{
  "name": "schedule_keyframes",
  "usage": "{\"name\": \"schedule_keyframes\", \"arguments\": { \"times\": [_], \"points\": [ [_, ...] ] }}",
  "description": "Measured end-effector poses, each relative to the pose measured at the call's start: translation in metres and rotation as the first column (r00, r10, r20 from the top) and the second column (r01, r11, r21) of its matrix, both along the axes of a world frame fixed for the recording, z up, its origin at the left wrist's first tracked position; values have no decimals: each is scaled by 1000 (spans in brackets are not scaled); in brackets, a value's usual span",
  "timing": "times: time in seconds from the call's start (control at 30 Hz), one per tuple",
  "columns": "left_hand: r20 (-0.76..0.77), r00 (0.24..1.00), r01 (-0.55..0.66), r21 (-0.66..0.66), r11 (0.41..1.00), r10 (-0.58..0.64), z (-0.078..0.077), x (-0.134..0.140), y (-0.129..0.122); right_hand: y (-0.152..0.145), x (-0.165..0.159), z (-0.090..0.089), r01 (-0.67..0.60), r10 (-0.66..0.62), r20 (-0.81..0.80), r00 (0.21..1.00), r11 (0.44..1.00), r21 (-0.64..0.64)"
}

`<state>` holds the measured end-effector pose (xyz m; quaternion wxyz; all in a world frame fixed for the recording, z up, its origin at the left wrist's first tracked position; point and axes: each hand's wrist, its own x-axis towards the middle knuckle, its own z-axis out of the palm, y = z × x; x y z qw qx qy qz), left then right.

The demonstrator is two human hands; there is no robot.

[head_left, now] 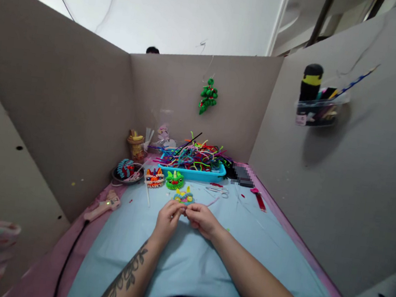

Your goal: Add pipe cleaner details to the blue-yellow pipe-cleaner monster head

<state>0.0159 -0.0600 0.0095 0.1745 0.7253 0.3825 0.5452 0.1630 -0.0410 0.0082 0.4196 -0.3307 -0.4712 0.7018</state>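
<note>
My left hand [168,216] and my right hand [204,219] meet over the blue cloth, fingertips pinched together. Between them is something small that I cannot make out. A thin pink strand [214,202] shows just beyond my right hand; whether it is held is unclear. Right behind my fingers sits a yellow and blue fuzzy figure [184,196], partly covered by them. Farther back stand a green fuzzy animal head [175,180] and an orange and white one [154,178], both apart from my hands.
A blue tray [194,174] heaped with pipe cleaners [197,155] stands at the back. Scissors [219,191] and a dark pixelated slab [243,175] lie to the right. At left are a corded glue gun [103,206] and a dark bowl [126,178]. Grey panels [204,71] enclose the table.
</note>
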Motion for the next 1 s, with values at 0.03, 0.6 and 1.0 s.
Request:
{"name": "schedule_keyframes", "arguments": {
  "times": [0.03,0.6,1.0],
  "points": [
    [7,1000,-7,-11,1000,8,0,0,0,0,0,0,4,-4,-7,1000,1000,1],
    [32,999,22,-116,993,-19,-1,-1,2,6,4,-3,24,-26,25,999,998,52],
    [44,999,34,-159,987,-28,6,1,-1,11,9,-11,-48,46,25,999,996,75]
  ]
}}
